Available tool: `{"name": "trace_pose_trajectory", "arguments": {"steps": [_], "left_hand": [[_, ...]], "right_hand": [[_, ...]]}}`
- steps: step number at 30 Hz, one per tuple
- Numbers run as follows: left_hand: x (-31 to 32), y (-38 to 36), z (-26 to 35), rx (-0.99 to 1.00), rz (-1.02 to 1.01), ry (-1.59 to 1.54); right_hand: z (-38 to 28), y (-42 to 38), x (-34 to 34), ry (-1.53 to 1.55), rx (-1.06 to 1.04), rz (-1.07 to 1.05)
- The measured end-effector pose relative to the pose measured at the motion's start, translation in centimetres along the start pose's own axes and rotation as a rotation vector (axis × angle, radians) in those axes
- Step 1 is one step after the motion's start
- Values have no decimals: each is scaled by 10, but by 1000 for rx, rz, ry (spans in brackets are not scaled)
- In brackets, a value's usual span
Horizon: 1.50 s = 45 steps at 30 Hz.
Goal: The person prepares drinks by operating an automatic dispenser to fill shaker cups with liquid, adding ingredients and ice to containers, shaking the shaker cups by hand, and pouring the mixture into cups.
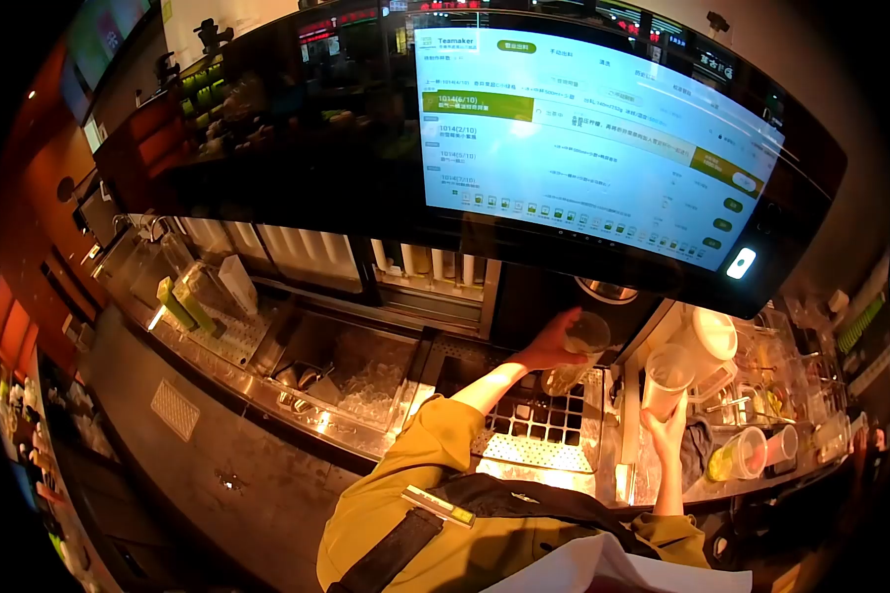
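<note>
My left hand (552, 346) is closed around a clear plastic cup (585, 341), which leans slightly under the round metal outlet (608, 290) of the dispenser. A little pale content seems to be low in that cup, but I cannot make it out. Over on the right, my right hand (665, 427) grips the lower part of a frosted, see-through cup (669, 368) with its mouth up. Close behind this cup stands a white pitcher (714, 336). Beside my right wrist lies a dark cloth (697, 450).
A large lit order screen (583, 148) hangs above the counter. Below my left arm is a drip grid (539, 420). An ice bin (366, 376) with scoops is to the left, beyond it green cartons (183, 304). Filled cups (737, 455) stand at the right.
</note>
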<state>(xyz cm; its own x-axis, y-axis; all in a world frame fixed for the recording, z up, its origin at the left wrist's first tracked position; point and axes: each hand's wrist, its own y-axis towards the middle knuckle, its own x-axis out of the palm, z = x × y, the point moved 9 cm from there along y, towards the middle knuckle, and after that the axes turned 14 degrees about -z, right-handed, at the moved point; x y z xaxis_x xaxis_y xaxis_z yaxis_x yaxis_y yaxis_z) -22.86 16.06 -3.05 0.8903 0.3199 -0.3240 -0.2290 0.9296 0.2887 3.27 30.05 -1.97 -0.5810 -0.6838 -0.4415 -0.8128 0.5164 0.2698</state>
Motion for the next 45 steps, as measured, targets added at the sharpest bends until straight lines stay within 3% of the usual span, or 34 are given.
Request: {"name": "trace_pose_trajectory", "arguments": {"steps": [12, 19, 20, 22, 25, 26, 32, 40, 45], "left_hand": [[1, 2, 2, 36, -5, 40], [3, 1, -10, -57, -6, 20], [2, 1, -11, -72, -12, 51], [2, 3, -18, -63, 1, 72], [2, -1, -7, -131, 4, 64], [2, 1, -9, -36, 18, 55], [0, -5, 8, -61, 61, 104], [-4, -3, -11, 7, 57, 104], [0, -4, -5, -25, 6, 158]], "right_hand": [[0, 0, 8, 16, 45, -18], [36, -3, 2, 23, -106, 21], [36, -6, -1, -94, -111, 58], [1, -8, -1, -39, -149, 60], [0, -13, -1, -2, -71, 37], [5, -17, -2, -1, -27, 56], [14, -36, -8, -19, 62, 139], [50, -63, -22, 115, 29, 270], [76, -84, -56, -23, 123, 522]]}}
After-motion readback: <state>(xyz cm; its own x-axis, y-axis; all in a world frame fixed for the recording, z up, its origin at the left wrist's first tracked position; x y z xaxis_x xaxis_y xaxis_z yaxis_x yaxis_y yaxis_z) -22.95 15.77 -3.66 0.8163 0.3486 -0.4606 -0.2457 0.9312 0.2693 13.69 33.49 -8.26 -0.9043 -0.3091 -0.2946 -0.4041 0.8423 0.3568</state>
